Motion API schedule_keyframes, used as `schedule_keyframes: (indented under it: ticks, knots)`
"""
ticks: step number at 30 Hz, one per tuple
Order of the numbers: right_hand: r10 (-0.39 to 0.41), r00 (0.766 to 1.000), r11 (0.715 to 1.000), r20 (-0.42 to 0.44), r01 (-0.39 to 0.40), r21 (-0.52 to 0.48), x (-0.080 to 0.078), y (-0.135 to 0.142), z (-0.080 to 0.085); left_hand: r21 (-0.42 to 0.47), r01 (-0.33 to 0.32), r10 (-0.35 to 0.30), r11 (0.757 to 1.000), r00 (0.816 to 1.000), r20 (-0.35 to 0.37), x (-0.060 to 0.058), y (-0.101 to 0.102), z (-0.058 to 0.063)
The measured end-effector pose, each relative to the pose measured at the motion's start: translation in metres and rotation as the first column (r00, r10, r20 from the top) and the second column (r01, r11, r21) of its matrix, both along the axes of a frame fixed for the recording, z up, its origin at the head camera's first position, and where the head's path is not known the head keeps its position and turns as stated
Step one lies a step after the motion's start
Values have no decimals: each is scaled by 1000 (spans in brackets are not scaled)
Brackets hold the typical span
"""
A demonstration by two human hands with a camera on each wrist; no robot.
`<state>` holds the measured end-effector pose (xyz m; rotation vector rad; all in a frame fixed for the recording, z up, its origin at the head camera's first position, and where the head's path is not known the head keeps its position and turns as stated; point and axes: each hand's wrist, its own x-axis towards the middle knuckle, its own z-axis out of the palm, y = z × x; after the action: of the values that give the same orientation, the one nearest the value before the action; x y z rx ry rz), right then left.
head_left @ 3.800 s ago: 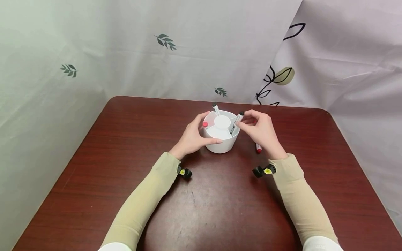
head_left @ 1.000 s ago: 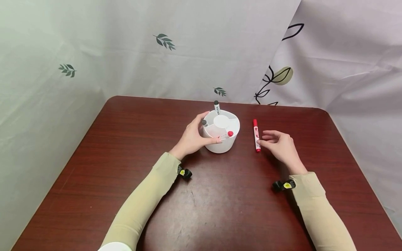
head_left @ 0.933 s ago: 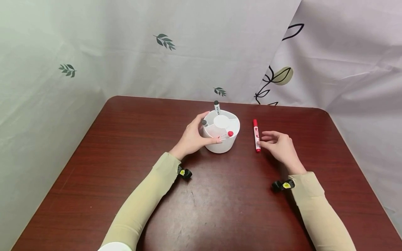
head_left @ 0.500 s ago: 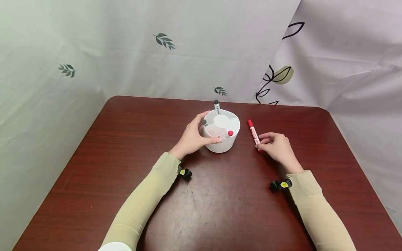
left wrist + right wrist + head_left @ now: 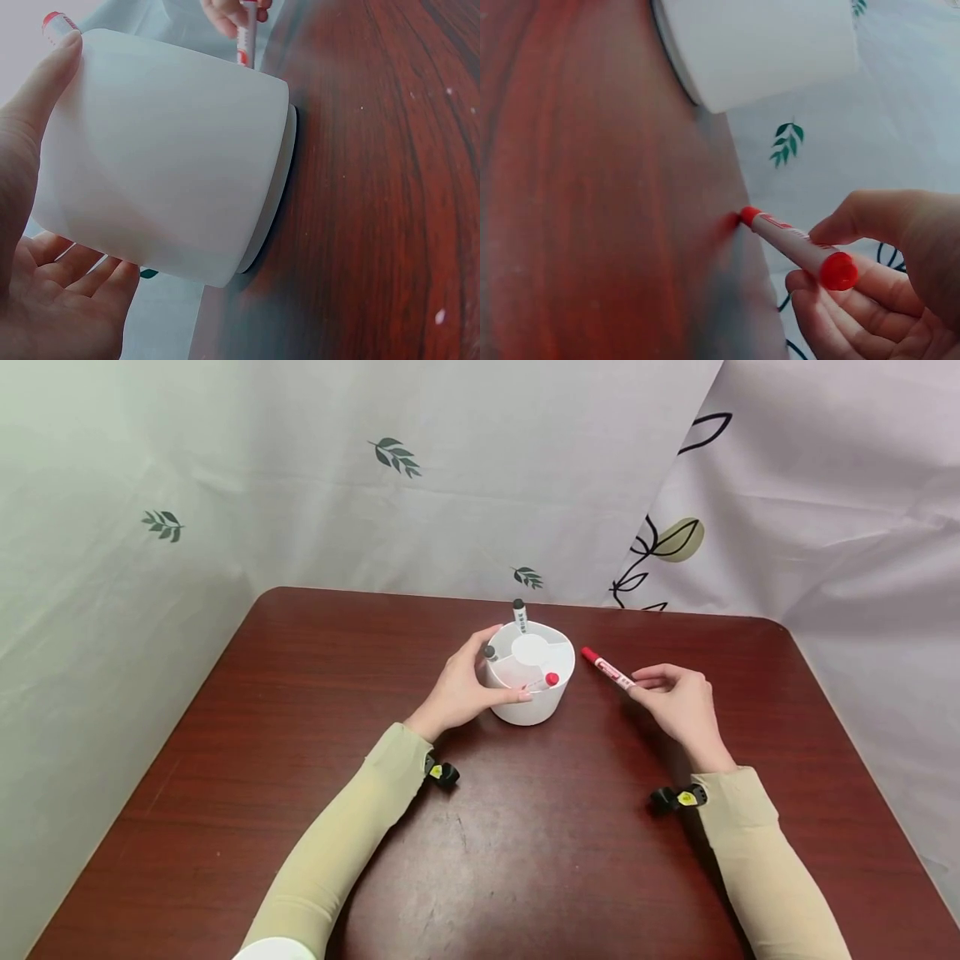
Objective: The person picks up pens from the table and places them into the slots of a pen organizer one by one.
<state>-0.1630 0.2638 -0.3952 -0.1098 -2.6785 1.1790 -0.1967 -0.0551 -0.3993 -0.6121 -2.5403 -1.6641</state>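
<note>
A white round pen holder (image 5: pixel 528 706) with divided compartments stands upright on the table. My left hand (image 5: pixel 462 689) grips it from the left, thumb at the front rim and fingers round the back. Two black-capped markers, one at the back (image 5: pixel 520 615) and one at the left (image 5: pixel 491 653), and a red-capped marker (image 5: pixel 551 680) at the front stand in its compartments. To the right of the holder, my right hand (image 5: pixel 678 702) pinches a red marker (image 5: pixel 611 671) near one end. In the right wrist view that marker slants between thumb and fingers, its far end close over the table.
The dark red wooden table (image 5: pixel 517 843) stretches around the holder and both hands. Behind it hangs a pale curtain (image 5: pixel 450 502) with leaf prints. A black wrist camera (image 5: pixel 442 773) sits under the left wrist, another (image 5: pixel 677 798) under the right.
Earlier my right hand was at the holder with a black-capped marker; then it came to the red marker lying on the table. It now holds that marker, swung toward the holder. The holder has been turned.
</note>
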Motion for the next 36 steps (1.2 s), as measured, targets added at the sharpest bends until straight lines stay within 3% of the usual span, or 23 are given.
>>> schedule_keyframes:
  ticks: [9, 15, 19, 22, 26, 33, 36]
  knots:
    - [-95, 992, 989, -82, 85, -118, -6, 9, 12, 59, 25, -24, 998, 999, -23, -2, 2, -3]
    - [-119, 986, 946, -119, 76, -314, -6, 10, 21, 45, 23, -22, 999, 1000, -17, -2, 3, -3]
    - [-133, 979, 930, -152, 71, -361, -7, 9, 27, 42, 24, -23, 999, 1000, -22, -3, 2, -2]
    - [-132, 977, 913, -168, 54, -403, -1, 2, 40, 43, 24, -23, 999, 999, -24, -3, 1, -2]
    - [-121, 972, 869, -199, 7, -495, 7, -4, 58, 50, 24, -23, 998, 999, -22, -3, 1, -3]
    - [-116, 950, 772, -290, -98, -628, 10, -2, 69, 51, 25, -25, 998, 1000, -16, -4, 2, -4]
    - [-118, 938, 746, -327, -134, -652, 8, -2, 72, 49, 24, -23, 998, 1000, -18, -4, 1, -5]
